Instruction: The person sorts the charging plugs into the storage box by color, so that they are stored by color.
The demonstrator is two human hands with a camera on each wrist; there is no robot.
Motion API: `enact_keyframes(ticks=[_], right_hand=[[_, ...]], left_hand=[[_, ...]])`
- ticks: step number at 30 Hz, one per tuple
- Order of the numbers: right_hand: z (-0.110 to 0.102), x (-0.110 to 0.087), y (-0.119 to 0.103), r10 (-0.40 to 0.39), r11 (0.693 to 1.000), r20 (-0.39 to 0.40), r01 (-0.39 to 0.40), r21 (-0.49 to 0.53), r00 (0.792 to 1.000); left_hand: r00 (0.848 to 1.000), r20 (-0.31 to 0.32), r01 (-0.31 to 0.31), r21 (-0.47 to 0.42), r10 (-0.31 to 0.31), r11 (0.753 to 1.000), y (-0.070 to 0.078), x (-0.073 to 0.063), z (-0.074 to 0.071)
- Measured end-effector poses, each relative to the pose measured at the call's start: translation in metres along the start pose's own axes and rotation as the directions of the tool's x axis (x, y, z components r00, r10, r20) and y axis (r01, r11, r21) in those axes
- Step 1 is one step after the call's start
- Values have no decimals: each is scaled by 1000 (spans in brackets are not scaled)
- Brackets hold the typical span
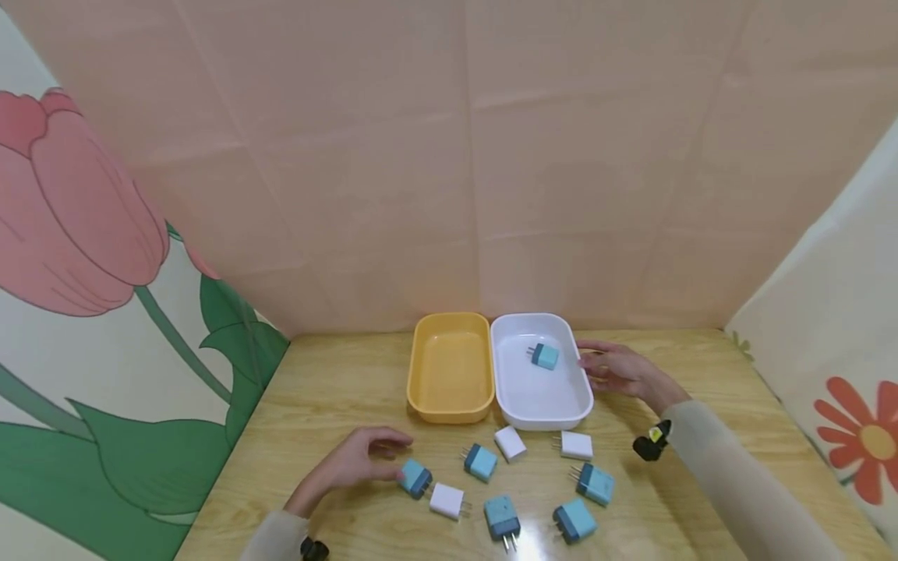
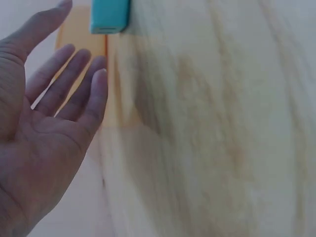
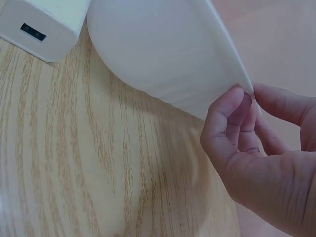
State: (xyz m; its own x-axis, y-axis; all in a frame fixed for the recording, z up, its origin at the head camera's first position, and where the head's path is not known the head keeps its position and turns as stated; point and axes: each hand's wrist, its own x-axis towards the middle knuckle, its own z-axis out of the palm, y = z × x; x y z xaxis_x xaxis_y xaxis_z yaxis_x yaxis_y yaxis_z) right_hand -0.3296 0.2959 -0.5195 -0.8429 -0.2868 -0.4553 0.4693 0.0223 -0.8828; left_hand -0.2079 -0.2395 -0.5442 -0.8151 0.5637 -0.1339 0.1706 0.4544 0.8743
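At the right rim of a white plastic tray (image 1: 543, 405), my right hand (image 1: 620, 370) pinches the edge; the right wrist view shows thumb and fingers meeting at the rim. One blue charger plug (image 1: 545, 356) lies inside that tray. My left hand (image 1: 361, 460) hovers low over the table, fingers loosely bent and thumb apart. Nearest to it is a two-tone blue charger plug (image 1: 415, 478), close to the thumb. In the left wrist view the palm (image 2: 49, 143) holds nothing, and a blue plug (image 2: 109, 17) appears past the fingers.
A yellow tray (image 1: 451, 417) stands against the white tray's left side. Several more plugs lie in front of the trays, among them white ones (image 1: 446, 500) and blue ones (image 1: 502, 516). A pinkish cloth wall (image 1: 470, 171) rises behind the wooden table (image 1: 337, 382).
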Motion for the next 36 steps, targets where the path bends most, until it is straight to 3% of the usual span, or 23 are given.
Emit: enact_keyframes(ticks=[6, 15, 19, 27, 36], right_hand=[[-2, -2, -1, 5, 1000, 10, -4, -8, 1000], [-4, -3, 0, 2, 1000, 8, -2, -19, 1000], [-4, -3, 1, 1, 999, 15, -1, -34, 1000], [-2, 2, 5, 15, 1000, -21, -15, -21, 1000], [-1, 2, 2, 8, 1000, -4, -9, -23, 1000]], left_hand=[[1000, -16, 10, 16, -10, 1000, -2, -4, 4], [1000, -11, 17, -38, -17, 999, -8, -4, 8], [999, 5, 47, -43, -47, 998, -11, -5, 12], [997, 28, 68, -25, -67, 997, -10, -4, 13], [997, 17, 71, 29, -71, 997, -12, -4, 14]])
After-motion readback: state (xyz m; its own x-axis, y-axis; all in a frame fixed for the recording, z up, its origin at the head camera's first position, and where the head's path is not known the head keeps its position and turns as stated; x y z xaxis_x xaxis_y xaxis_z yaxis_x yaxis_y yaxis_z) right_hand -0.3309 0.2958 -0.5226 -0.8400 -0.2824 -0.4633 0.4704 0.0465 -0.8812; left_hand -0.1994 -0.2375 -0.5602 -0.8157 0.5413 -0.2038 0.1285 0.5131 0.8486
